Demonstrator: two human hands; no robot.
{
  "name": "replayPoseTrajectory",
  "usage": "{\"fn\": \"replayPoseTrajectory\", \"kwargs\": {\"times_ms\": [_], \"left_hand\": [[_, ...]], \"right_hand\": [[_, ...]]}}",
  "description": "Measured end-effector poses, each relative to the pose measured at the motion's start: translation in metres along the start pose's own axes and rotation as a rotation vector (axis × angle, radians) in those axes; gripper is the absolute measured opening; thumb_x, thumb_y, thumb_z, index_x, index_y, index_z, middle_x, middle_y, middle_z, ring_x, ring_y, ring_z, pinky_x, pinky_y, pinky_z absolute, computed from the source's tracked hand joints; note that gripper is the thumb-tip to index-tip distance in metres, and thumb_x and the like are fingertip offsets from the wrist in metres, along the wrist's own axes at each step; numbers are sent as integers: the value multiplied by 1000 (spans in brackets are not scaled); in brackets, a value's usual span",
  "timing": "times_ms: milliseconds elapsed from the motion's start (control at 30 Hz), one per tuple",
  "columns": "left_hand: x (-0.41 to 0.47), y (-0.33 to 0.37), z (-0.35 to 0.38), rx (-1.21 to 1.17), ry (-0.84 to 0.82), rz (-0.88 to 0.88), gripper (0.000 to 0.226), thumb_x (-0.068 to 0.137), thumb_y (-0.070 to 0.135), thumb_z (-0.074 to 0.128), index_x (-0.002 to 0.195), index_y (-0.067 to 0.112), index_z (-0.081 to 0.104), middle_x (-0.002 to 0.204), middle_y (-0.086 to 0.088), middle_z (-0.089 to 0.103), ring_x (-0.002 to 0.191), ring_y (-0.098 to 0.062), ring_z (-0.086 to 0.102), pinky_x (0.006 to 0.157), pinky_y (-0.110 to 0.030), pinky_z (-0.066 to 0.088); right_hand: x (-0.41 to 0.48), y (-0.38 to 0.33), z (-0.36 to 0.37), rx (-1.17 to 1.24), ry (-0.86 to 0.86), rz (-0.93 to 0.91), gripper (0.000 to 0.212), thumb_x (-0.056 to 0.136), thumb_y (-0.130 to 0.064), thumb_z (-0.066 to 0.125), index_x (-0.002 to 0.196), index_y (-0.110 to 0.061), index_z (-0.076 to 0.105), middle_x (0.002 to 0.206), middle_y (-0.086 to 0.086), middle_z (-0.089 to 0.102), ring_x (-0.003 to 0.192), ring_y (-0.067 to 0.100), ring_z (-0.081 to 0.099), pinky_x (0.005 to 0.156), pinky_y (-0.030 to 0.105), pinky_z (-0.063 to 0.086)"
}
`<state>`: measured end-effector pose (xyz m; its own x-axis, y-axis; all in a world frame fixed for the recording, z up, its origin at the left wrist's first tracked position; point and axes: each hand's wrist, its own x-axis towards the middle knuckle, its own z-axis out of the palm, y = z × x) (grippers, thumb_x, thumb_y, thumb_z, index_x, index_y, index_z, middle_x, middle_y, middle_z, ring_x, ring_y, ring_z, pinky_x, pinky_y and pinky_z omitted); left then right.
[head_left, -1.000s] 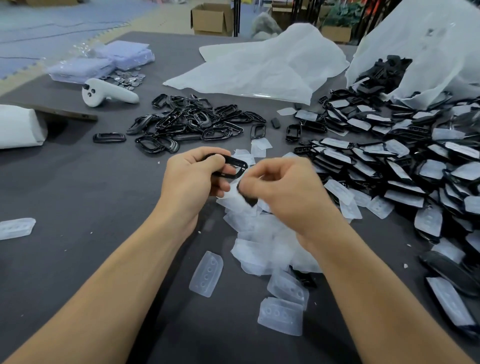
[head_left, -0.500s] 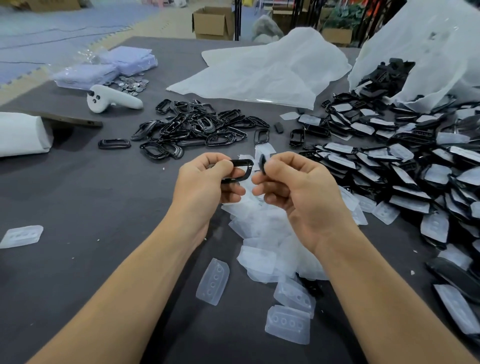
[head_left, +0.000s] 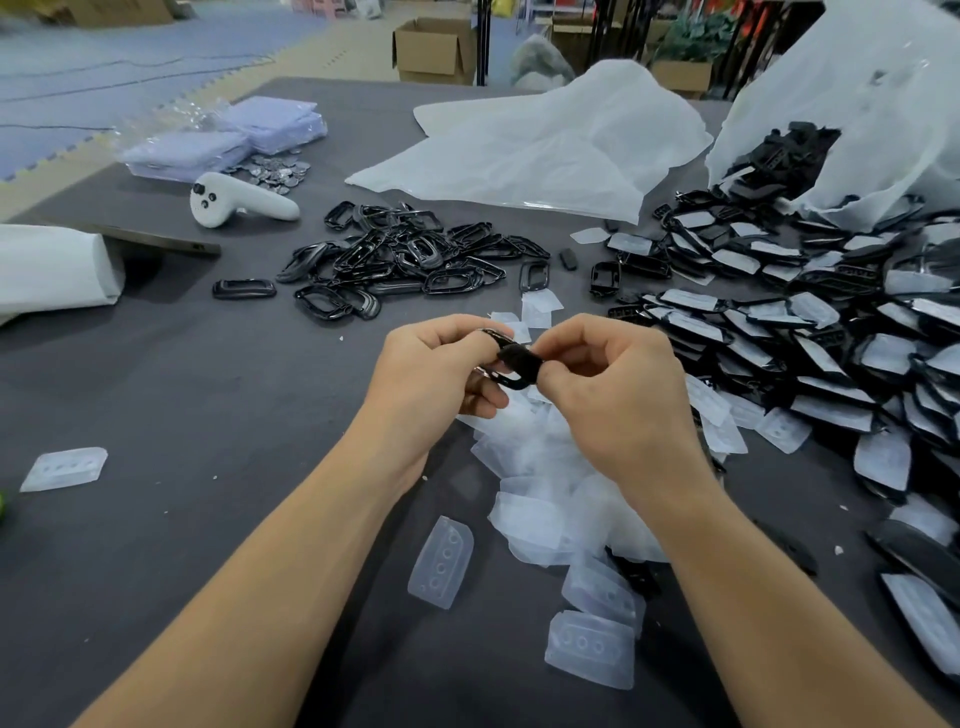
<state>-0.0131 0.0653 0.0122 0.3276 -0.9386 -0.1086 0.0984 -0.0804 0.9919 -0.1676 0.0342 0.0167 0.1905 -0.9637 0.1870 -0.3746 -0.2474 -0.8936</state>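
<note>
Holding one black frame up in the air, over the table and right above a heap of clear covers. Gripping its left end with the left hand, thumb and curled fingers clamped on it, probably to steady it. Pinching its right end with the right hand, fingertips closed on the edge, seemingly to work at that end or check it; no telling about leftover film there. Held close and central, likely for a good look and for dropping peelings straight onto the covers below.

Further out, seemingly sorted by state. Beyond the hands, a loose pile of bare frames, within easy tossing reach of the left hand. To the right, a big spread of covered frames, spilling from a white bag and near enough for taking the next with the right hand. Between the forearms, a lone cover lying flat just beside the heap.

At the far side, a crumpled white sheet, probably an emptied bag pushed out of the way. Off to the far left, a white controller, some coins and lilac packets, all well apart from the work.
</note>
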Motion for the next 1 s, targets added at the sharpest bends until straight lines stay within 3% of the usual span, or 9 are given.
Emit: {"fn": "replayPoseTrajectory", "kwargs": {"times_ms": [267, 400, 533, 633, 733, 833, 900, 1000], "left_hand": [[-6, 3, 2, -77, -109, -39, 35, 102, 13, 49, 90, 15, 82, 84, -13, 78, 62, -20, 72, 58, -27, 59], [-8, 3, 4, -32, -135, -39, 29, 102, 13, 53, 97, 18, 82, 90, -8, 80, 71, -19, 75, 61, -24, 58], [-9, 4, 4, -35, -136, -51, 34, 103, 15, 52, 94, 21, 83, 94, -6, 81, 82, -16, 77, 62, -22, 58], [-8, 5, 3, -97, -136, -86, 35, 106, 17, 49, 94, 17, 83, 91, -10, 80, 80, -18, 77, 61, -23, 59], [-8, 5, 1, -202, -189, -146, 46, 109, 32, 44, 97, 10, 82, 97, -19, 79, 84, -26, 78, 62, -26, 61], [-5, 4, -3, -243, -231, -186, 57, 109, 45, 39, 101, 8, 82, 97, -18, 78, 80, -25, 78, 60, -25, 61], [-4, 3, -3, -210, -232, -168, 46, 105, 40, 50, 105, 6, 80, 97, -16, 77, 76, -22, 76, 61, -24, 60], [-5, 0, -4, -115, -243, -85, 18, 95, 11, 68, 108, 5, 78, 94, -13, 78, 74, -16, 75, 65, -20, 60]], "right_hand": [[-5, -3, 6, -66, 148, -84, 21, 86, -12, 74, 81, -32, 79, 69, -17, 72, 69, 3, 69, 60, 15, 52], [-6, -3, 5, -59, 213, -85, 14, 84, -18, 79, 77, -30, 76, 70, -22, 71, 66, 2, 69, 63, 23, 56], [-5, -2, 5, -6, 229, -80, 17, 85, -15, 79, 77, -29, 76, 67, -16, 71, 62, 7, 70, 63, 29, 59], [-5, -3, 5, -22, 208, -85, 15, 85, -15, 80, 78, -27, 78, 66, -14, 71, 61, 6, 69, 61, 26, 58], [-5, -4, 2, -62, 195, -126, 13, 82, -15, 82, 77, -26, 78, 65, -16, 71, 63, 4, 68, 60, 20, 55], [-6, -5, 1, -113, 192, -146, 11, 81, -18, 84, 76, -26, 78, 65, -15, 70, 67, 6, 68, 64, 26, 56], [-7, -6, 3, -125, 195, -158, 11, 81, -19, 84, 76, -26, 77, 64, -14, 69, 66, 7, 68, 63, 28, 56], [-10, -7, 5, -123, 213, -199, 12, 81, -17, 84, 76, -25, 76, 63, -15, 68, 63, 5, 68, 59, 25, 56]]}}
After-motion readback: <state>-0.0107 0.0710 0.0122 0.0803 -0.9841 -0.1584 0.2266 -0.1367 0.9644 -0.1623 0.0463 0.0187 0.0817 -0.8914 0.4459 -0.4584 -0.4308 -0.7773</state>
